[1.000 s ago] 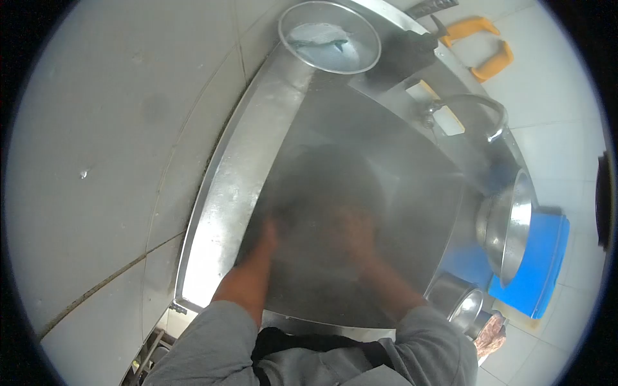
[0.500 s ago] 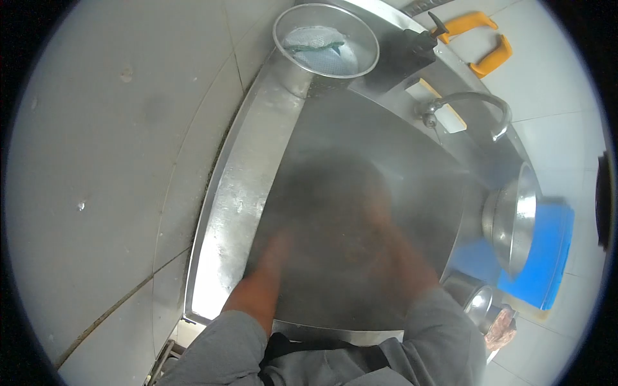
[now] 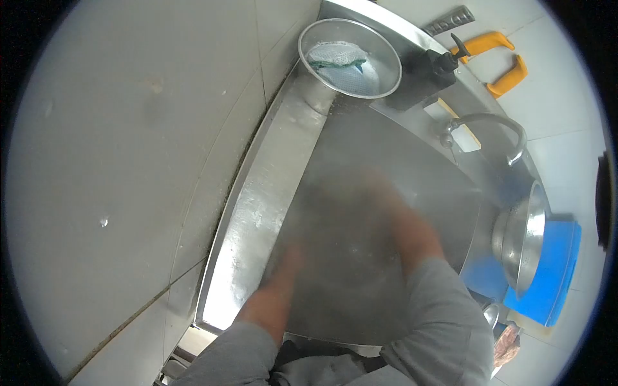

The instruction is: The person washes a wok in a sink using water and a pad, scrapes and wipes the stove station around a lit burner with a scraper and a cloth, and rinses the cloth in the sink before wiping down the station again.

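Haze fills the deep steel sink (image 3: 257, 212) under both hands, blurring detail.

Left hand (image 3: 294, 252): low over the near left part of the basin, just inside the bright ledge. Right hand (image 3: 374, 183): farther forward, to the right of the left hand and apart from it. Fingers of both indistinct; cannot tell whether they are apart, together or clamped on something. Dark rounded shape (image 3: 338, 199) lies between and just ahead of the hands, down in the basin; identity and contact with either hand cannot be told.

Beyond both hands, at the far left corner: round metal bowl (image 3: 394, 61) holding a pale mesh cloth (image 3: 344, 76) with a green strip across it. Right of that bowl, beyond the right hand: black pump bottle (image 3: 421, 77); any label on it cannot be made out. Orange handles (image 3: 508, 78) lie past the bottle.

Right and forward of the right hand: curved metal tap (image 3: 499, 119), with a pale yellow-edged block (image 3: 468, 138) by its base. Well to the right of the right hand: steel bowls (image 3: 523, 241), tilted, beside a blue box (image 3: 560, 276); writing on the box, cannot tell. Right of the right sleeve (image 3: 444, 309): pinkish crumpled bundle (image 3: 507, 347).
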### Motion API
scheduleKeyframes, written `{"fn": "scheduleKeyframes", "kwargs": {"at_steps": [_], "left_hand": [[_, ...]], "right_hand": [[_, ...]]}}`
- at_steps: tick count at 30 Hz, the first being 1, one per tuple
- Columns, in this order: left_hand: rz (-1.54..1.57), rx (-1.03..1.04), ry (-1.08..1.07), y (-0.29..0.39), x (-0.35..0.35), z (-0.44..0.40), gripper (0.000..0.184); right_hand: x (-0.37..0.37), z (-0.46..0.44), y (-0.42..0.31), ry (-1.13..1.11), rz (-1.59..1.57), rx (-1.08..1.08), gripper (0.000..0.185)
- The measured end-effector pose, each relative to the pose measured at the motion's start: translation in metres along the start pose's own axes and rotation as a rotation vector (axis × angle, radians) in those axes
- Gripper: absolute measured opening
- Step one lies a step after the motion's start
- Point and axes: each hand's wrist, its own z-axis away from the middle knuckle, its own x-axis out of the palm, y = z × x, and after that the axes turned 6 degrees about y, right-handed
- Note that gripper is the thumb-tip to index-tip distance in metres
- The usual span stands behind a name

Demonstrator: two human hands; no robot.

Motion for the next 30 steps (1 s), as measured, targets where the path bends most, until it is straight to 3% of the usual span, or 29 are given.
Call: {"fn": "scheduleKeyframes", "kwargs": {"at_steps": [5,7,13,19,23,27,28,30], "left_hand": [[-0.019,-0.001,-0.001,0.005,0.005,-0.004,0.054],[-0.031,-0.001,0.0,0.004,0.008,-0.005,0.054],[-0.044,0.004,-0.001,0.008,0.003,-0.008,0.055],[-0.053,0.019,-0.001,0.011,0.005,-0.007,0.055],[-0.042,0.012,0.01,0.006,0.006,-0.002,0.056],[-0.043,0.006,0.008,0.002,-0.002,-0.001,0.056],[-0.042,0.011,0.005,0.002,-0.005,0.001,0.056],[-0.041,0.016,-0.002,0.001,-0.004,0.002,0.057]], "right_hand": [[0.059,0.053,-0.055,-0.054,0.076,-0.115,0.054],[0.045,0.047,-0.032,0.047,0.094,-0.171,0.053],[0.026,0.057,0.088,0.182,-0.021,0.02,0.051],[0.011,-0.003,0.117,0.2,-0.211,0.179,0.049],[0.033,0.006,0.041,0.223,-0.054,-0.014,0.048],[0.048,0.117,-0.005,0.267,0.28,-0.609,0.047],[0.042,0.136,-0.004,0.235,0.258,-0.669,0.046],[0.043,0.116,0.042,0.203,-0.145,-0.268,0.045]]}}
